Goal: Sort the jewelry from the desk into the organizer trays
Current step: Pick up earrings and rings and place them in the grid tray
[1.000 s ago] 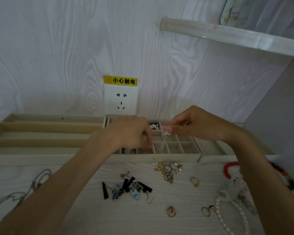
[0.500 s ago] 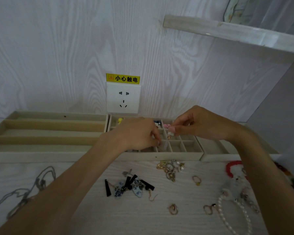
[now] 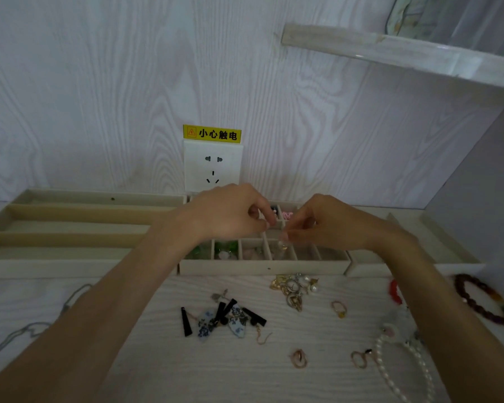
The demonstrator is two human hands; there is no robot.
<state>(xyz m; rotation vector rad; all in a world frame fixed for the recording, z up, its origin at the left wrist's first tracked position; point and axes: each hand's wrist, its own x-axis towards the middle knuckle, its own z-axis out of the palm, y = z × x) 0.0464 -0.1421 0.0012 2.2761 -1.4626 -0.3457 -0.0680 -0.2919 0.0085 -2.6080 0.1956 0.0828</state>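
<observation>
My left hand [image 3: 230, 213] and my right hand [image 3: 323, 225] hover close together over the small-compartment organizer tray [image 3: 262, 267]. The right thumb and forefinger pinch a tiny pale piece [image 3: 282, 244] above a front compartment. The left fingers are curled with their tips pressed together; anything between them is hidden. A pink piece [image 3: 287, 215] lies in a back compartment, and green stones [image 3: 226, 247] fill a front one. Loose on the desk are black and blue-patterned earrings [image 3: 224, 318], a gold cluster with pearls [image 3: 294, 289] and several small rings [image 3: 338, 309].
A long-slot tray [image 3: 70, 269] sits to the left, another tray [image 3: 448, 266] to the right. A pearl necklace [image 3: 402, 370], red bracelet [image 3: 394, 292] and dark bead bracelet [image 3: 483, 301] lie at right, a grey chain [image 3: 26, 330] at left. A wall socket [image 3: 213, 167] is behind.
The pink piece has left my right hand and now lies in a back compartment. My right hand has come forward and lower, pinching a pale piece. My left hand has lifted out of the tray.
</observation>
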